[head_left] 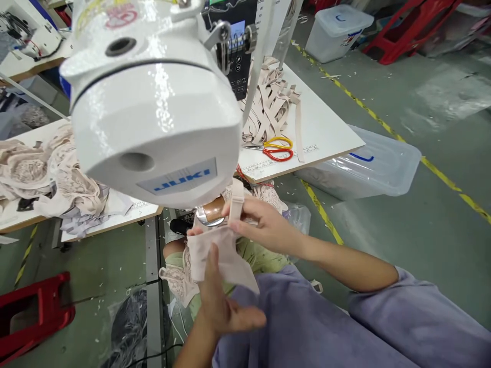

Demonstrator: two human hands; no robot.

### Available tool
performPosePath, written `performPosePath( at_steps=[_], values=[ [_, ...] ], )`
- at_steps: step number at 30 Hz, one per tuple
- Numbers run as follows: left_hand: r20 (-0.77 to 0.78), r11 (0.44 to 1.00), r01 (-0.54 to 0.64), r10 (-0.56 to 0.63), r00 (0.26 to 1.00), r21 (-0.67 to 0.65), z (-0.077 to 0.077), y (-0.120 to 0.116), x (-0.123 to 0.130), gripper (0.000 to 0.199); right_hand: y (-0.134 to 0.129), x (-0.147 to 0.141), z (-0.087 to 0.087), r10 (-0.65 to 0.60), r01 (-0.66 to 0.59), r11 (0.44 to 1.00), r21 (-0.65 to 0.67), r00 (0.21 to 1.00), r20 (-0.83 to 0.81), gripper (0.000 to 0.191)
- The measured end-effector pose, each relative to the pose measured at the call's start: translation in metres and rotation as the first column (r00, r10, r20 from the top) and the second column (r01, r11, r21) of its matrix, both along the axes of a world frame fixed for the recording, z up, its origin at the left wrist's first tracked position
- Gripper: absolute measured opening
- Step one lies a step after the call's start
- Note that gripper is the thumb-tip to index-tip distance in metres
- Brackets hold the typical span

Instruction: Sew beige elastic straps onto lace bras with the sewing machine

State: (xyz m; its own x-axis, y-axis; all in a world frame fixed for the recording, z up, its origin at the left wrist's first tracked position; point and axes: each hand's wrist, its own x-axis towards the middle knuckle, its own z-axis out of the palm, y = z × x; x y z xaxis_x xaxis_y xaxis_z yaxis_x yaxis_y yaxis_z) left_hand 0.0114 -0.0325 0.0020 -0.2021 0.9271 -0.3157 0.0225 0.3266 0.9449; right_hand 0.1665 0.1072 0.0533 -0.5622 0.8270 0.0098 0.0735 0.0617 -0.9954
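Observation:
A beige bra (218, 253) hangs below the sewing machine head, its smooth side panel spread out flat. My left hand (218, 301) has this panel between its fingers: one finger lies on the front, other fingertips show at the top edge behind it, and the thumb sticks out to the side. With thumb and fingers, my right hand (264, 222) pinches the bra's shoulder strap (237, 197) near the panel's upper corner. Lace parts (180, 278) hang at the left over my lap. The white sewing machine (153, 122) hides the needle area.
Yellow-and-red-handled scissors (278, 149) lie on the white table (326, 130) beside a heap of beige straps (268, 102). More bras (49, 174) are piled on the left. Lidded plastic boxes (376, 163) and red stools (34, 317) stand on the floor.

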Motion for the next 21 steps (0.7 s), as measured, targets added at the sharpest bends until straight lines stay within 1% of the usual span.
performPosePath(
  at_steps=[1,2,3,4,5,6,8,9,10,11,12,14,17,21],
  values=[
    [-0.205,0.983,0.049,-0.012,0.979,0.177,0.001,0.011,-0.006,0.120,0.009,-0.005,-0.005,-0.069,0.058,0.987,0.148,0.995,0.070,0.015],
    [-0.407,0.939,0.148,-0.010,0.913,0.309,0.003,0.021,-0.011,0.114,0.017,-0.010,-0.011,-0.138,0.108,0.964,0.241,0.984,0.112,0.012],
    [-0.587,0.882,0.268,0.011,0.810,0.387,0.003,0.031,-0.015,0.107,0.024,-0.015,-0.017,-0.189,0.149,0.951,0.272,0.973,0.130,0.010],
    [-0.718,0.838,0.374,0.031,0.696,0.398,0.004,0.039,-0.016,0.100,0.030,-0.019,-0.024,-0.214,0.179,0.953,0.244,0.969,0.125,0.009],
    [-0.799,0.817,0.441,0.040,0.600,0.372,0.004,0.045,-0.018,0.096,0.034,-0.022,-0.030,-0.213,0.193,0.965,0.177,0.972,0.100,0.010],
    [-0.850,0.808,0.479,0.051,0.524,0.343,0.004,0.050,-0.018,0.092,0.037,-0.024,-0.035,-0.199,0.194,0.977,0.090,0.978,0.057,0.014],
    [-0.905,0.806,0.506,0.082,0.418,0.306,0.002,0.055,-0.019,0.088,0.041,-0.027,-0.041,-0.171,0.168,0.983,-0.075,0.984,-0.047,0.018],
    [-0.919,0.809,0.508,0.097,0.381,0.296,0.002,0.056,-0.019,0.087,0.043,-0.027,-0.043,-0.164,0.152,0.981,-0.123,0.982,-0.090,0.017],
    [-0.929,0.814,0.507,0.103,0.357,0.285,0.001,0.056,-0.020,0.085,0.045,-0.027,-0.043,-0.162,0.145,0.979,-0.142,0.980,-0.113,0.016],
    [-0.933,0.820,0.502,0.100,0.346,0.274,0.001,0.056,-0.020,0.084,0.048,-0.028,-0.043,-0.163,0.148,0.981,-0.128,0.980,-0.115,0.015],
    [-0.935,0.828,0.496,0.087,0.345,0.260,0.000,0.055,-0.021,0.082,0.052,-0.028,-0.042,-0.164,0.157,0.984,-0.083,0.981,-0.099,0.015],
    [-0.934,0.845,0.483,0.051,0.354,0.229,0.001,0.056,-0.022,0.079,0.060,-0.031,-0.041,-0.166,0.169,0.984,0.061,0.985,-0.045,0.014],
    [-0.929,0.871,0.452,0.013,0.371,0.193,0.006,0.059,-0.024,0.075,0.074,-0.037,-0.042,-0.170,0.163,0.950,0.268,0.985,0.001,0.012],
    [-0.907,0.899,0.418,-0.061,0.417,0.131,0.014,0.064,-0.027,0.074,0.084,-0.043,-0.045,-0.151,0.127,0.906,0.403,0.988,0.029,0.012]
  ],
)
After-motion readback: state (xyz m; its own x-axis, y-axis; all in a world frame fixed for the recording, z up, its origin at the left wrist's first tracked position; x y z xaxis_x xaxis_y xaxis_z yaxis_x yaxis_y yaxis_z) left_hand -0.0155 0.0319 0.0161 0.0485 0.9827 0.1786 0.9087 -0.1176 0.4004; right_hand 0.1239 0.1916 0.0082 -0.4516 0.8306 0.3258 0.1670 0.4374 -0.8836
